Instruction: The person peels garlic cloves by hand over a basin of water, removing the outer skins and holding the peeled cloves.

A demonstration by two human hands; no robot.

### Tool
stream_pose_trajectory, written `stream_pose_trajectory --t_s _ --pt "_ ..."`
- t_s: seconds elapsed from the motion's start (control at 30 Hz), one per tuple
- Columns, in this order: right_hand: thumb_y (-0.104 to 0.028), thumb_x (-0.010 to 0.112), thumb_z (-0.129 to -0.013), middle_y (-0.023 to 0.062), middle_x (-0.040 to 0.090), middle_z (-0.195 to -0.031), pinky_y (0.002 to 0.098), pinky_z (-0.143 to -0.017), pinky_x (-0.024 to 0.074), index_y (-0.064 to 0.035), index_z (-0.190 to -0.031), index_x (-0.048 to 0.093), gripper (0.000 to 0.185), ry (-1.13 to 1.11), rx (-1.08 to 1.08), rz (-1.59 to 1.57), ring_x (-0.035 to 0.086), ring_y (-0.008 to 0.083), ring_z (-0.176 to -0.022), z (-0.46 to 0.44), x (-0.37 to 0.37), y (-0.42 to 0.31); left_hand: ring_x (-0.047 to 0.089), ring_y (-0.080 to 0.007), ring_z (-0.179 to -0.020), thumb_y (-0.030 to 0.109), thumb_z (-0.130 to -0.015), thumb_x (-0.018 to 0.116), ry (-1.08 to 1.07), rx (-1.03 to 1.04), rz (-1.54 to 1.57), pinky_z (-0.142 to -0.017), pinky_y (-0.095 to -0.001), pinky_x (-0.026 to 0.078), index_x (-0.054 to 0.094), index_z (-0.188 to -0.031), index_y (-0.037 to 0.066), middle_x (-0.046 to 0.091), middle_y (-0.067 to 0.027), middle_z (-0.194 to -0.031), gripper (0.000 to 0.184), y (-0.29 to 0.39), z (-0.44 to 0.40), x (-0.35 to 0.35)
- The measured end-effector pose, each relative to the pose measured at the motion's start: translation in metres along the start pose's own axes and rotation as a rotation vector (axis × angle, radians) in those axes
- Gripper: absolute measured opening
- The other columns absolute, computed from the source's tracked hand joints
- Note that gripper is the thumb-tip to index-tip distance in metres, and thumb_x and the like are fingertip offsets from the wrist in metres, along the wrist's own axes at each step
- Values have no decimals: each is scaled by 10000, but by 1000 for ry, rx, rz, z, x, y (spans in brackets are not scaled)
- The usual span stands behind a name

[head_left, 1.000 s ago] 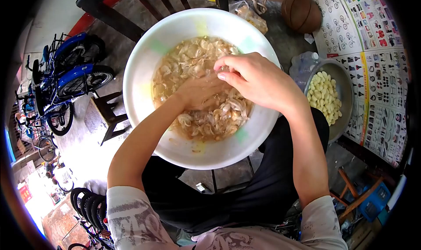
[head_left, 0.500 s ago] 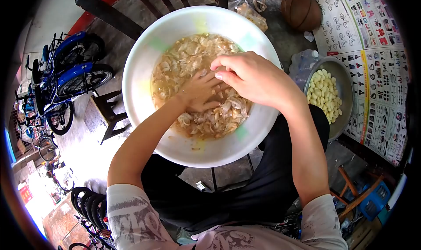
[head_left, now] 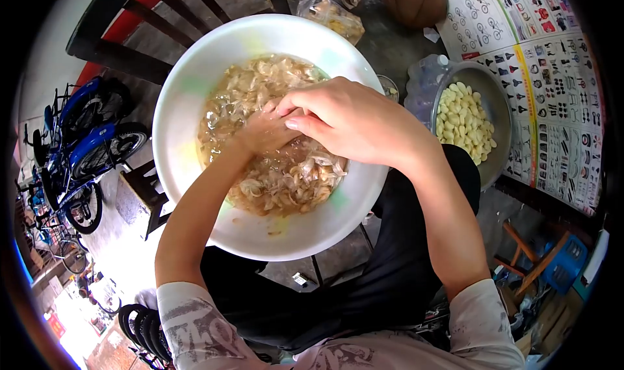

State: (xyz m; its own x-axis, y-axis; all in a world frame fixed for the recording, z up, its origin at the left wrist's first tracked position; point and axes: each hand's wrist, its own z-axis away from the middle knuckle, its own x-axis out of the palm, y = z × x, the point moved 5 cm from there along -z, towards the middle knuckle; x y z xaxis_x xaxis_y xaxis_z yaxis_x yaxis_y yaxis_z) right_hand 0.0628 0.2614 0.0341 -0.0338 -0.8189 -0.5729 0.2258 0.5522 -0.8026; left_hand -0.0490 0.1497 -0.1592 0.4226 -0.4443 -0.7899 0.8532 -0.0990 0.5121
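We had our hands together near the middle of the large white plastic basin (head_left: 354, 204), the left hand (head_left: 263, 135) low among the wet skins, the right hand (head_left: 348, 120) reaching across it from 3 o'clock, its index finger and thumb at the left hand's fingers. The palms were hidden, so we could not tell whether either hand was closed on anything. Around them, loose, papery, tan-and-white skins (head_left: 279, 191) lay in cloudy brownish water inside the basin, heaped most thickly toward 6 o'clock and 12 o'clock.

Just outside the rim at 2 o'clock we had a small round dish (head_left: 390, 89), and beyond it a clear plastic container (head_left: 421, 84) beside a grey round bowl (head_left: 504, 126). That bowl, at 3 o'clock, held a pile of smooth, pale-yellow peeled cloves (head_left: 463, 120). A printed sheet with rows of small product pictures (head_left: 559, 103) spread past it. At 1 o'clock were a clear bag of yellowish pieces (head_left: 333, 20) and a brown basketball (head_left: 413, 1); a dark wooden slatted chair (head_left: 120, 42) stood at 11 o'clock. Farther out, we had blue-framed bicycles (head_left: 84, 149) at 9 o'clock and a blue plastic object (head_left: 564, 263) at 4 o'clock.
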Motion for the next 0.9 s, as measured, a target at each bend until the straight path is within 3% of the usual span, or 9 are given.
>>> stream_pose_trajectory --t_s 0.17,0.2,0.27,0.5,0.67,0.73,0.8,0.83,0.9 --pt "-209 556 -961 169 679 -920 456 -791 512 -39 -1006 657 203 -42 51 1 661 341 -891 3 -5 -3 439 -278 -1320 314 -860 608 14 103 26 -1104 -415 374 457 -1399 209 494 -68 -1399 570 4 -18 -4" --pt "-209 556 -961 169 679 -920 456 -791 512 -39 -1006 657 203 -42 54 -1 661 341 -891 3 -4 -1 443 -277 -1317 301 -852 611 25 125 25 -1102 -414 377 460 -1398 211 500 -67 -1394 574 8 -19 -6" --pt "-185 587 -948 152 672 -799 406 -680 479 -35 -1061 648 198 44 -30 47 642 306 -713 3 -4 1 452 -274 -1309 275 -835 617 48 157 22 -1099 -412 382 466 -1396 213 510 -66 -1385 585 16 -19 -10" --pt "-191 581 -955 155 663 -777 414 -674 471 -26 -1025 643 190 33 -24 19 631 312 -704 -4 -1 3 483 -266 -1285 183 -778 638 156 289 -32 -1085 -405 401 485 -1390 224 549 -60 -1351 632 38 -5 -18" --pt "-71 567 -892 180 672 -814 440 -696 494 -9 -882 658 111 -108 170 241 655 341 -766 0 5 25 506 -259 -1267 117 -737 653 254 336 -59 -1076 -400 415 499 -1385 231 576 -56 -1327 676 47 0 -18" --pt "-17 574 -825 187 679 -832 449 -716 513 -22 -848 679 107 -103 216 325 668 349 -810 3 7 32 532 -247 -1241 61 -669 666 251 302 -37 -1060 -406 438 512 -1385 259 616 -36 -1280 758 51 -2 -19" --pt "-7 600 -785 175 688 -830 441 -715 532 -24 -826 689 99 -150 251 455 678 349 -798 5 9 35 630 -273 -1046 2 -640 645 529 346 3 -878 -385 537 642 -1116 100 677 -34 -996 486 60 0 -36" --pt "-7 600 -785 175 688 -830 441 -715 532 -24 -826 689 99 -152 250 457 678 349 -798 5 12 34 630 -273 -1046 2 -640 645 532 345 4 -878 -385 537 642 -1116 100 677 -34 -996 486 56 2 -30" --pt "-16 625 -765 158 694 -804 437 -698 548 -22 -787 695 73 -141 223 569 689 335 -769 6 16 30 624 -247 -1081 84 -685 679 394 239 9 -835 -357 574 501 -1393 270 590 6 -1303 753 46 0 -16"
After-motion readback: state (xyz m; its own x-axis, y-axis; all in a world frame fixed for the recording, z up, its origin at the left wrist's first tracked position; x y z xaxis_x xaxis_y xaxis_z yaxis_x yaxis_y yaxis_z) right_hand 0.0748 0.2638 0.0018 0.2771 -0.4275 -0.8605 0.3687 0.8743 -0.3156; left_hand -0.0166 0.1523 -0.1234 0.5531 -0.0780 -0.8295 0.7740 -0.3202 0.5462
